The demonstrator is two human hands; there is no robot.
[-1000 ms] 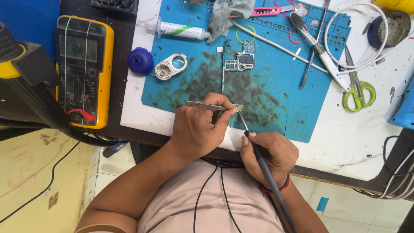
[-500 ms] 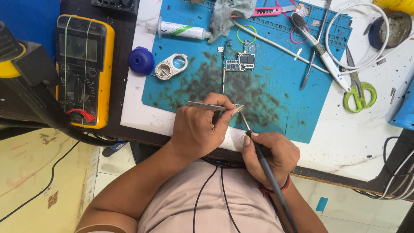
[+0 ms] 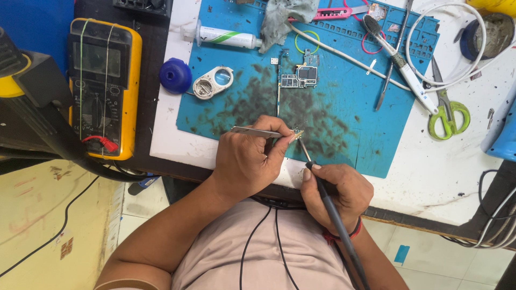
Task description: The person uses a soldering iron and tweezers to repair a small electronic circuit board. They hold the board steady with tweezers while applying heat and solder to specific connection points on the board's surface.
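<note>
**Fine tip work at the near edge of a stained blue mat**

Left hand (image 3: 247, 161) closed around a pair of metal tweezers (image 3: 258, 131), their points meeting a tiny part (image 3: 297, 132) near the near edge of the blue work mat (image 3: 344, 96). Right hand (image 3: 336, 190) wrapped pen-fashion around a dark soldering iron (image 3: 328, 204), its tip angled up to touch or nearly touch that same part; too small to tell which.

Likely hazards, judged from the layout: a slip of the tweezers, flicking the part off the mat's near edge and onto the floor; a hot tip lingering too long and scorching the part or the mat, already blotched with dark residue; the iron's lead, trailing back over the lap beside thin black cables (image 3: 269, 236), snagging and jerking the tip. Left fingertips close to the tip, so a burn also possible.

Further up the mat, a small circuit board (image 3: 300, 76) lying apart from the work. Toward the mat's far left corner, a white tube (image 3: 228, 37) with a green stripe, lying flat. Off the mat's left edge, a blue cap (image 3: 176, 75) and a round magnifier (image 3: 214, 82). On the dark surface at the tabletop's left, a yellow-cased multimeter (image 3: 105, 88) with a grey screen and dial. Green-handled scissors (image 3: 449, 115) off the mat's right edge.
</note>
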